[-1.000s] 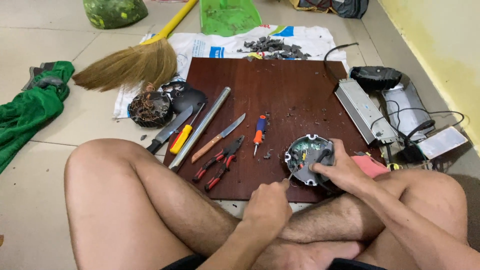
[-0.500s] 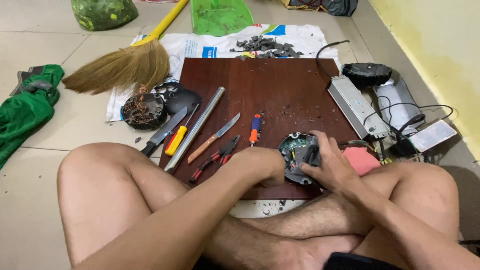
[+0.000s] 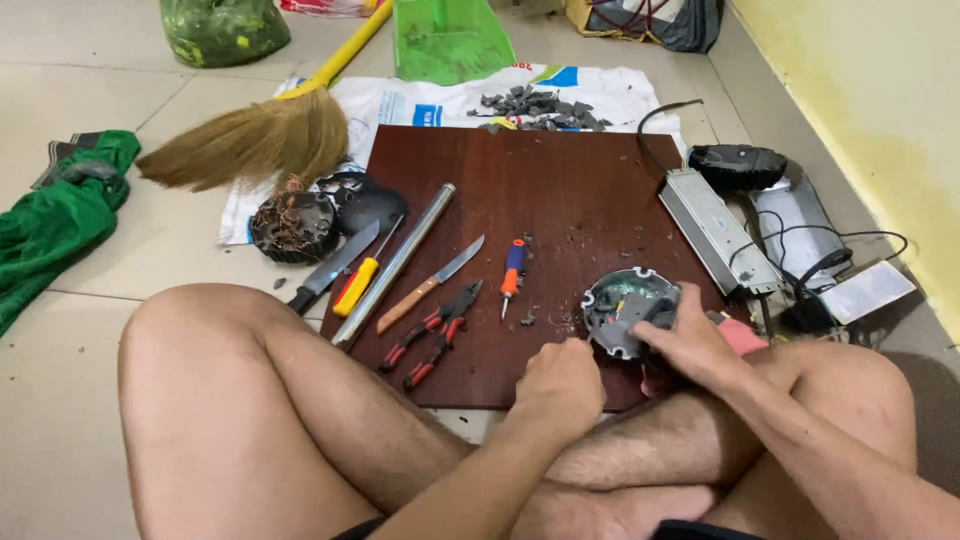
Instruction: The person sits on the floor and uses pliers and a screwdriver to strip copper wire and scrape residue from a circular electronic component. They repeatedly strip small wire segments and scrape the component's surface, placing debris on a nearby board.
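While seated cross-legged on the floor, the person works at the near right corner of a dark brown board.

Right hand: the right hand is closed on the near right side of a round grey housing, fingers over its rim.
Left hand: the left hand is curled into a loose fist just beside the housing's near left side; whether it grips anything cannot be told.
Round grey housing: rests at the board's near right corner, open side up, with a circuit part inside.
Near the hands: red-handled pliers lie on the board toward its near edge, left of the left hand. A small screwdriver with an orange and blue handle lies just beyond, with small dark chips scattered about it.
Board, left side: a knife with a wooden handle, a long metal tube and a yellow-handled screwdriver lie roughly parallel, slanting toward the left edge. A black-handled knife lies across that edge.
Floor, left of board: a round part wound with copper wire, a straw broom, a green cloth.
Floor, beyond far edge: a white sack carrying a heap of grey fragments.
Floor, right of board: a long silver metal box alongside the right edge, with black cables beyond it.
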